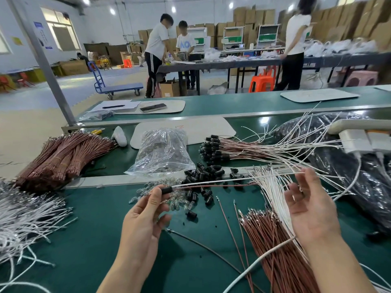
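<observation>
**A:** Which way does your socket point?

**B:** Your socket lies nearly level, with its long axis left to right and its wired end facing right. The white wire and red wire run off rightward, the white one rising slightly.

**A:** What's under you, and around?

**B:** A green desk, strewn with loose sockets, bulbs, a bag and brown wires. Beyond is a workshop hall. People stand at a far table, cartons are stacked behind them, and a blue cart sits on the floor.

**A:** And your grips?

**B:** Your left grip is clamped on the socket, pinching it between thumb and forefinger above the bulbs. The socket juts out to the right of that pinch. Your right grip stands apart, fingers loosely spread and palm toward you. The white wire's far end reaches its forefinger tip, but I cannot tell whether they touch.
</observation>
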The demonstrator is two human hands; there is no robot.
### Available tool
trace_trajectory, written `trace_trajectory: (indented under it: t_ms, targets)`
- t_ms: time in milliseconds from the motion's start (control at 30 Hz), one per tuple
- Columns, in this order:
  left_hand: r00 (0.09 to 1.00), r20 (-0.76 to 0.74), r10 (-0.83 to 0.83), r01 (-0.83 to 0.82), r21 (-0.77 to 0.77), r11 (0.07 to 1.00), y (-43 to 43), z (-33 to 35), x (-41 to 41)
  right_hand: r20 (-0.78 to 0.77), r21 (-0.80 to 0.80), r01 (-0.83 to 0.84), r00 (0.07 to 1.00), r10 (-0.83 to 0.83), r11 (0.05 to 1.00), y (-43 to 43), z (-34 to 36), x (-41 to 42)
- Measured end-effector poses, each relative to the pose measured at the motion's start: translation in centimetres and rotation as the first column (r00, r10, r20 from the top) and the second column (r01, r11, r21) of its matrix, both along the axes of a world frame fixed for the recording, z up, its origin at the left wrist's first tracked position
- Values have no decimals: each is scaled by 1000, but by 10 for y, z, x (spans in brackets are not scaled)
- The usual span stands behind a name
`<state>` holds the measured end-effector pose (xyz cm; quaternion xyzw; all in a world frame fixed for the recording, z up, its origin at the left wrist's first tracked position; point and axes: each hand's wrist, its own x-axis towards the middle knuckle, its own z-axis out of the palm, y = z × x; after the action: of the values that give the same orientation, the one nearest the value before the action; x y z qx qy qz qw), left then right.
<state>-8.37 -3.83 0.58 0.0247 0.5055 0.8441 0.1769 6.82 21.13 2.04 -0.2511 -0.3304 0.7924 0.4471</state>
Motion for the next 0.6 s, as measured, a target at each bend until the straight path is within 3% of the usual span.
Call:
trace_trajectory:
  t_ms: [300, 467, 600]
  targets:
    - [999, 44, 2, -4, 40, 999, -4, 3, -1, -55, -12, -29, 998, 28, 1000, 6, -1, 2]
    - [975, 220, 27, -88, 272, 958, -8, 11, -5, -67, -2, -273, 960, 272, 962, -7, -2, -7]
    - [952, 306, 7, -119, 348, 930, -10, 11, -5, 0, 68, -487, 873, 488, 871, -29, -6, -19]
